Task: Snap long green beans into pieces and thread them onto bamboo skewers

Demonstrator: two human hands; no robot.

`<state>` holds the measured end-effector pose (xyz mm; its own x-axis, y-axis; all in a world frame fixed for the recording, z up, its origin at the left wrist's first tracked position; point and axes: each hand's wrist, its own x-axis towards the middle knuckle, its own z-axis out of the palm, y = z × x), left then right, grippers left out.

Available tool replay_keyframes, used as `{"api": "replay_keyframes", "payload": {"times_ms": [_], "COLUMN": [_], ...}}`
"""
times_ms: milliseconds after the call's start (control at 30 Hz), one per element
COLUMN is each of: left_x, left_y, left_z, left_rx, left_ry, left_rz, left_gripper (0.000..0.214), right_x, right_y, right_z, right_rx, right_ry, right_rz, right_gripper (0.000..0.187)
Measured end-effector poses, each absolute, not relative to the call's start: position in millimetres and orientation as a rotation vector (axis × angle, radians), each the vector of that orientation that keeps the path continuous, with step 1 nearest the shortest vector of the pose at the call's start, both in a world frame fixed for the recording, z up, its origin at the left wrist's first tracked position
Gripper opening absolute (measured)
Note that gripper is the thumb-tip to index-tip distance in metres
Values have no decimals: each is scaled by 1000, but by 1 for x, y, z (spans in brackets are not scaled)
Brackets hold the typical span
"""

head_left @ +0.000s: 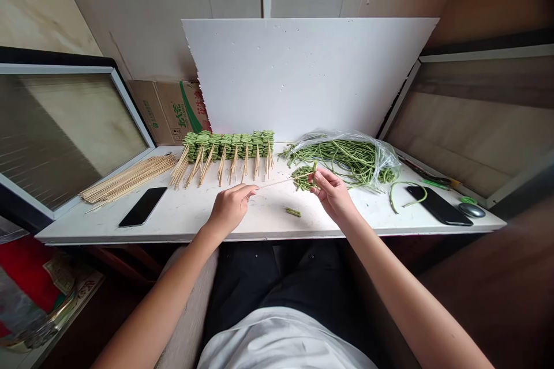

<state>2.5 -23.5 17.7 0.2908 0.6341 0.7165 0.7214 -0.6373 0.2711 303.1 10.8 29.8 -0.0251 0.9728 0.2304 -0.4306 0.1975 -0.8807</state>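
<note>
My left hand [229,209] pinches the blunt end of a thin bamboo skewer [281,182], which runs right across the white table [182,222]. My right hand [332,193] holds a short green yard-long bean piece [314,168] upright between its fingertips, at the skewer's far end. Just left of that hand lies a small heap of cut bean pieces [302,179]. One loose piece [293,212] lies on the table between my hands. Behind them, a long row of skewers threaded with folded beans [229,147] lies with the bare sticks pointing toward me.
A bundle of bare skewers [130,180] and a black smartphone [142,206] lie at left. Long beans fill a plastic bag [341,161] at the back. Another smartphone [438,205] and a tool with a green handle [433,181] lie at right. A white foam board [303,75] stands behind.
</note>
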Motion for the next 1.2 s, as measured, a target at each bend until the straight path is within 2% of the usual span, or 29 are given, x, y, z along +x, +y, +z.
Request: {"api": "replay_keyframes", "payload": {"times_ms": [67, 167, 233, 900, 1200], "left_x": [4, 7, 8, 17, 39], "left_y": [-24, -25, -26, -32, -42], "left_z": [20, 23, 24, 16, 10], "left_rx": [-2412, -2311, -2280, -2277, -2334], "left_ry": [-1226, -1146, -1116, -1190, -1242], "left_rz": [-1363, -1466, -1483, -1545, -1653], "left_gripper": [42, 17, 11, 23, 18], "right_x": [303, 303, 303, 285, 265], "right_y": [10, 9, 10, 5, -10], "right_z": [31, 32, 32, 20, 5], "right_rx": [-693, -697, -697, -726, -807], "right_ry": [-1013, -995, -990, -1020, -1188], "right_rz": [1292, 1290, 1274, 1145, 1085], "right_gripper": [34, 33, 33, 27, 25]}}
